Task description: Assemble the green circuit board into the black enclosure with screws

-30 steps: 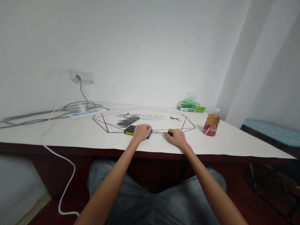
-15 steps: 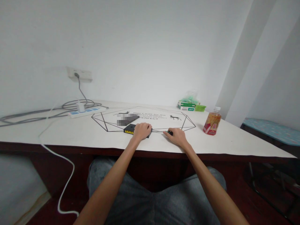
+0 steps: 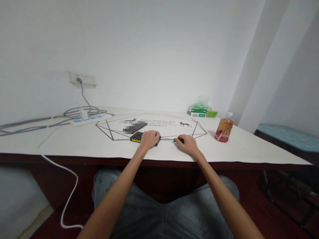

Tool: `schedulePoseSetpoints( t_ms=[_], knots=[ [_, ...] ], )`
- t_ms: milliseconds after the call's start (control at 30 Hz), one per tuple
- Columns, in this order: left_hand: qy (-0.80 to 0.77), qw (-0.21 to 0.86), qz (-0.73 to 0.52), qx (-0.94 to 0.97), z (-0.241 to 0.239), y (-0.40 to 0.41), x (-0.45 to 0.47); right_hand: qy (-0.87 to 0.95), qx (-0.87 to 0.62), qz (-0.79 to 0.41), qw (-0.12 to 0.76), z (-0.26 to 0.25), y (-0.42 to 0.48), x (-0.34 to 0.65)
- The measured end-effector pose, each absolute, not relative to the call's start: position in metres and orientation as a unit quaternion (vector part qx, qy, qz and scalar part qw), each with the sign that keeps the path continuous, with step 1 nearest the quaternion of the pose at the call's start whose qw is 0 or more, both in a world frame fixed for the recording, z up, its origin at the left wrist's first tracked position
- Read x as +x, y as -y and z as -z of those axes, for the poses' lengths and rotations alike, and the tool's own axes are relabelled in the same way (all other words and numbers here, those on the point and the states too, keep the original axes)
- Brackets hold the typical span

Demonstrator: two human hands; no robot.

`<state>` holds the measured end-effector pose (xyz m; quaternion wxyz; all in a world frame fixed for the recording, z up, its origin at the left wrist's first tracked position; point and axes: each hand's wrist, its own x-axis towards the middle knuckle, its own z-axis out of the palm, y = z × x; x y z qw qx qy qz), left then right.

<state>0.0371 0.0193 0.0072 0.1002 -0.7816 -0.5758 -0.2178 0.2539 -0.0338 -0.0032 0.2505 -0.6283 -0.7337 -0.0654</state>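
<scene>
My left hand [image 3: 150, 138] is closed over the right part of a black router [image 3: 136, 135], which lies flat with a row of yellow ports along its left front side. My right hand [image 3: 187, 144] rests on the table to the right of the router, apart from it. Its fingers are wrapped round a small black-and-green object [image 3: 181, 140]; the green end points left and the rest is hidden in the hand. Just behind the router lies a dark grey, long flat piece [image 3: 139, 127], partly blurred by a pixel patch.
A bottle of reddish drink [image 3: 224, 128] stands at the right. Green-and-white boxes [image 3: 196, 112] with a plastic bag sit at the back. To the left are a power strip [image 3: 91, 120], coiled grey cable [image 3: 74, 111] and a white cord [image 3: 72, 192] hanging over the table edge [image 3: 109, 158].
The view has shifted slightly. My right hand has turned a little, so the green end of the small object now shows. My left hand stays on the router.
</scene>
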Motion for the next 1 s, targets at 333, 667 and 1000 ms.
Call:
schedulePoseSetpoints(
  t_ms=[333,667,1000],
  knots=[
    [0.572,0.104,0.216,-0.784,-0.009,-0.017,0.037,0.763,-0.572,0.053,0.295,0.011,0.028,0.262],
    [0.564,0.113,0.216,-0.789,-0.007,-0.019,0.037,0.747,-0.61,0.084,0.252,0.007,0.032,0.251],
    [0.568,0.108,0.212,-0.788,-0.008,-0.018,0.035,0.763,-0.579,0.058,0.282,0.006,0.033,0.259]
  ],
)
